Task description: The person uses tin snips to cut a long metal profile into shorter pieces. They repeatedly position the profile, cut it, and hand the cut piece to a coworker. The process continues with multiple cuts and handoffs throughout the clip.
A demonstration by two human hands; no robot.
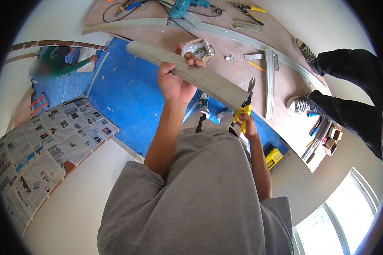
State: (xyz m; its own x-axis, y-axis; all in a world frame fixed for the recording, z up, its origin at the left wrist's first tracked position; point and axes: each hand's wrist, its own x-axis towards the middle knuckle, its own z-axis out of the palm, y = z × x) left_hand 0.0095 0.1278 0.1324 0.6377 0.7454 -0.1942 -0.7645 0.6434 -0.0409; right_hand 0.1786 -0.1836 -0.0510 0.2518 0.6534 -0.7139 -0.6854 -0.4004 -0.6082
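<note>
My left hand (177,86) grips a dull grey metal channel (212,81) near its middle. The fingers wrap over the far edge, and the piece slants from upper left down to the right, raised in front of me. In my right hand (250,126) is a pair of tin snips (245,111) with yellow handles, blades pointing away from me. The snips are right beside the channel's right end; whether the blades touch it I cannot tell. Just beyond my left fingers, a small open box (209,54) of loose hardware sits on the work surface, partly hidden by hand and channel.
On the brown work surface (238,44) lie a teal drill (181,9), more snips (256,8), a long metal channel (219,30) and a shorter one (270,91). Another person's shoes (300,104) stand at right. A green-sleeved person (72,66) works far left. Newspaper-covered boards (51,144) are at left.
</note>
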